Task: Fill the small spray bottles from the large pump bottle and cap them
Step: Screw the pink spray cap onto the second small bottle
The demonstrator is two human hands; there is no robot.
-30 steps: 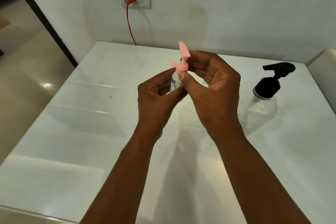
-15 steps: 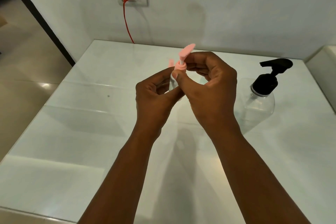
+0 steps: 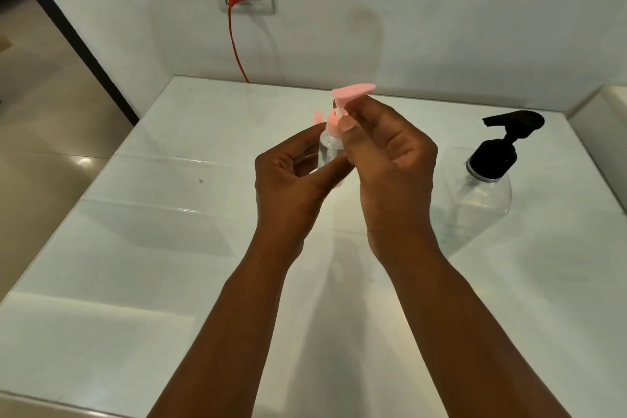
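The left hand [image 3: 288,180] curls its fingers round the small clear plastic spray bottle [image 3: 328,154], held upright above the white glossy bench [image 3: 142,248]. The right hand [image 3: 390,159] pinches the pink plastic pump cap [image 3: 334,124] at its collar, thumb against it, apparently screwing it on. The bottle looks light, thin-walled and smooth, likely slippery if wet; best held round the body, twisting only the collar, not the thin stem. The large clear pump bottle with black pump head [image 3: 488,180] stands well apart to the right on the bench
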